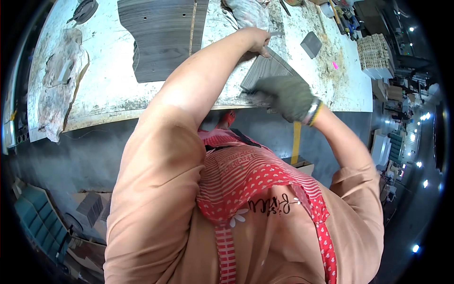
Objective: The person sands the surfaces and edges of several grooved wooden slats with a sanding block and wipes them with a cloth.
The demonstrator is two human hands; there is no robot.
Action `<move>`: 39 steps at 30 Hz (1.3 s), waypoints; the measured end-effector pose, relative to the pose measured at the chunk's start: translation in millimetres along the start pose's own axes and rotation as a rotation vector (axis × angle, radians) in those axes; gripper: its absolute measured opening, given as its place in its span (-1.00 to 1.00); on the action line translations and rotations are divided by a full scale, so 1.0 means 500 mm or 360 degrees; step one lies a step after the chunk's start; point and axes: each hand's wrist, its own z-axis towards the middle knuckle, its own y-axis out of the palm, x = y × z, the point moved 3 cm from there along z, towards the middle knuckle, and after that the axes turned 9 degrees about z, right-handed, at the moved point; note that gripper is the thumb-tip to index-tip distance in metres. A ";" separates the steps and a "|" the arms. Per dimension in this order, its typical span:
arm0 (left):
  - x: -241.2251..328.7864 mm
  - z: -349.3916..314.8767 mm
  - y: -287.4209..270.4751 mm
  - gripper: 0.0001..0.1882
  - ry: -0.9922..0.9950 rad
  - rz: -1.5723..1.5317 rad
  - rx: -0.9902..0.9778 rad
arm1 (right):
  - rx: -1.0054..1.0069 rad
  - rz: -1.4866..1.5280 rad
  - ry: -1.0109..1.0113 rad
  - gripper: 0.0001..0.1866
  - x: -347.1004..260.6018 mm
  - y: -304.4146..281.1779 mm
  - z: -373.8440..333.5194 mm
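My bare left hand (257, 41) reaches across the table, its fingers bent over the far corner of a small grey wood-grain board (267, 67). That board lies at an angle near the table's front edge. Over its near right part is my right hand (288, 97), in a dark grey-green glove. Motion smears its fingers, and whether they hold anything cannot be made out. Left of my left arm lies a larger grey wood-grain panel (161, 42) with a curved side and small holes. A small dark grey block (311, 45) sits to the right of the board.
The worn white table (106, 61) carries a stained cloth (64, 71) at its left end and a crumpled pale cloth (248, 13) at the back. Stacked slatted pieces (375, 52) stand at the right edge. Hand tools (341, 19) lie at the back right.
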 end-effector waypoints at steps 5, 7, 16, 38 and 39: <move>0.009 -0.048 0.001 -0.56 -0.0010 0.0007 0.0181 | 0.1161 0.1127 0.0672 -0.68 0.222 0.024 -0.158; 0.020 -0.090 0.018 -0.61 -0.0013 0.0035 0.0494 | 0.1320 0.1889 0.0935 -0.64 0.246 0.105 -0.209; 0.114 -0.257 0.025 -0.51 -0.0150 -0.0251 0.0677 | 0.1174 0.1693 0.1016 -0.70 0.197 0.142 -0.210; 0.237 -0.177 -0.138 -0.32 0.0135 -0.1792 0.0649 | 0.1304 0.3321 0.0025 -0.87 0.197 0.175 -0.085; 0.243 -0.165 -0.137 -0.36 0.0099 -0.1910 0.0524 | 0.1378 0.3255 0.0075 -0.86 0.197 0.166 -0.089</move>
